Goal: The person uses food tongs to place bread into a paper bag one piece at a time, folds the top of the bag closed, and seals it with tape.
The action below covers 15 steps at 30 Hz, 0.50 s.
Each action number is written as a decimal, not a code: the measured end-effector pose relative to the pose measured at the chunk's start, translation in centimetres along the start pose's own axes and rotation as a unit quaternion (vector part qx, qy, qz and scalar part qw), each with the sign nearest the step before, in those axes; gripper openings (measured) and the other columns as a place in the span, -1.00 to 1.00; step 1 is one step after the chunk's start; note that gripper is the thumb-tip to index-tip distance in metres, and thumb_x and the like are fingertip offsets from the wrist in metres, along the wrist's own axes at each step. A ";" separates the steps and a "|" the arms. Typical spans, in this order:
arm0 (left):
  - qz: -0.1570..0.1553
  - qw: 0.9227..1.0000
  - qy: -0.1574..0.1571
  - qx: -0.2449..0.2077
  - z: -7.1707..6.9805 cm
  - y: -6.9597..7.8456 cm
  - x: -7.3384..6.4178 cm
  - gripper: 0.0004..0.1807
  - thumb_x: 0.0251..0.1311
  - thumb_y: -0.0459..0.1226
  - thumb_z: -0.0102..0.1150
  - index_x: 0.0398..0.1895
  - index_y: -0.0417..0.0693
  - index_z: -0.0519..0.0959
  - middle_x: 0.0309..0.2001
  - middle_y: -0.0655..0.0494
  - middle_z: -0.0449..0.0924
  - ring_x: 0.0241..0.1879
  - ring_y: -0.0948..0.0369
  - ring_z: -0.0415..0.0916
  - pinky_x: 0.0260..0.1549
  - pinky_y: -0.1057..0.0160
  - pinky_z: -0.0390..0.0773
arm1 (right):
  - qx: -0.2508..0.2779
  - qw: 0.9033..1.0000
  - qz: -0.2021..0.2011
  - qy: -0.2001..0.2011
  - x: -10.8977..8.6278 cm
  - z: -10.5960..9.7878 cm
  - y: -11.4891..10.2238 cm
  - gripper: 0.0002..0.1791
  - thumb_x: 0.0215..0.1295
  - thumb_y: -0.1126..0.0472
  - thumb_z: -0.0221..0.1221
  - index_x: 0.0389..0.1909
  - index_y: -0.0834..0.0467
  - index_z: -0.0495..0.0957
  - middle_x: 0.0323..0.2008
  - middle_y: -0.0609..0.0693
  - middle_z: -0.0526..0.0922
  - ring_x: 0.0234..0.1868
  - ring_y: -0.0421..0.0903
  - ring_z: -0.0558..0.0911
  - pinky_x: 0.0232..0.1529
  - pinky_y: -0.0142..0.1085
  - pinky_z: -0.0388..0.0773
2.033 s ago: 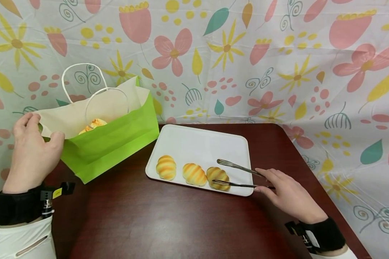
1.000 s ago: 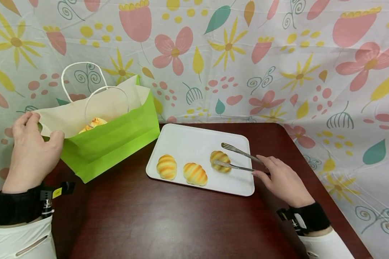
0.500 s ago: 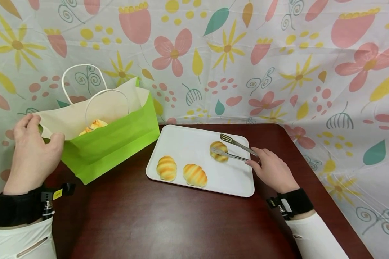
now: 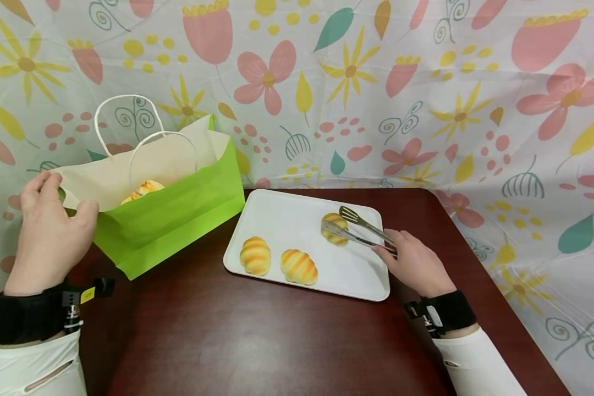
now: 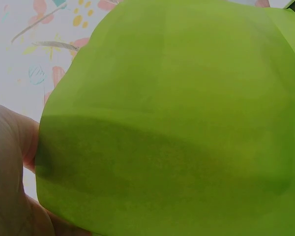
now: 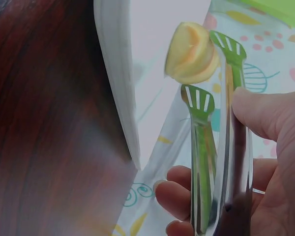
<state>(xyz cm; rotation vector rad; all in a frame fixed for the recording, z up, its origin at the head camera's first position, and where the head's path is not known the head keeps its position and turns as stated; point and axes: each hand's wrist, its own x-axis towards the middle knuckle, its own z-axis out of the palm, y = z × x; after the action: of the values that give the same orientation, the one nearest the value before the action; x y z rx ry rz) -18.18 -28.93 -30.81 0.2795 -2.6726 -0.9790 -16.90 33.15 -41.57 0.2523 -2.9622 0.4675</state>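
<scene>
My left hand [image 4: 51,231] holds the left rim of a green paper bag [image 4: 178,214], thumb at the opening; in the left wrist view the bag's green side [image 5: 167,118] hides most of the fingers. Inside the bag, a yellowish bread [image 4: 147,188] shows partly. My right hand [image 4: 418,264] grips metal tongs [image 4: 363,239], their slotted ends spread apart. One tong end lies over a striped bread roll [image 4: 329,219] on the white tray [image 4: 277,212], the other stands at its right. In the right wrist view the roll [image 6: 191,54] appears just beyond the slotted tips.
Two more striped rolls, a left one [image 4: 255,256] and a middle one [image 4: 298,267], lie along the tray's near edge. The dark wooden table [image 4: 257,341] extends in front, and a floral curtain [image 4: 356,110] hangs behind it.
My right hand and the tongs have moved away from me across the tray, and the right roll has shifted from the near edge toward the back. The left hand has stayed on the bag.
</scene>
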 end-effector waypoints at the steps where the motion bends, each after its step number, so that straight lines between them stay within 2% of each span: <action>1: 0.000 1.000 0.001 0.001 0.0 0.0 0.0 -0.09 0.44 -0.21 -0.31 0.79 -0.42 -0.19 0.80 -0.28 -0.43 0.54 -0.58 0.05 0.44 -0.52 0.13 | 0.001 1.000 0.000 -0.002 0.0 0.0 0.0 -0.30 0.65 -0.13 0.26 0.49 0.32 0.51 0.07 0.28 0.69 -0.12 0.12 0.72 -0.13 0.13 0.69; 5: 0.000 1.000 0.002 0.003 0.0 -0.1 0.0 -0.09 0.45 -0.20 -0.31 0.79 -0.42 -0.19 0.80 -0.28 -0.43 0.55 -0.58 0.03 0.46 -0.52 0.12 | -0.005 1.000 0.000 -0.004 -0.1 0.3 -0.1 -0.31 0.63 -0.14 0.29 0.48 0.29 0.52 -0.01 0.21 0.68 -0.21 0.03 0.67 -0.20 0.07 0.66; 15: -0.001 1.000 0.002 0.002 0.0 -0.2 0.1 -0.09 0.44 -0.21 -0.31 0.80 -0.40 -0.19 0.80 -0.27 -0.43 0.57 -0.57 0.01 0.46 -0.53 0.11 | -0.035 0.999 0.004 0.020 -0.1 1.2 -0.4 -0.26 0.55 -0.15 0.36 0.40 0.38 0.56 -0.03 0.26 0.69 -0.22 0.11 0.68 -0.16 0.14 0.68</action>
<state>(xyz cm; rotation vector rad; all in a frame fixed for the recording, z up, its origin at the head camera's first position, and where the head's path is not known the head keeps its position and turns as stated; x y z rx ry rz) -18.29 -29.12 -30.94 0.2842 -2.6716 -0.9731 -16.87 32.46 -42.59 0.2199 -2.9353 0.3644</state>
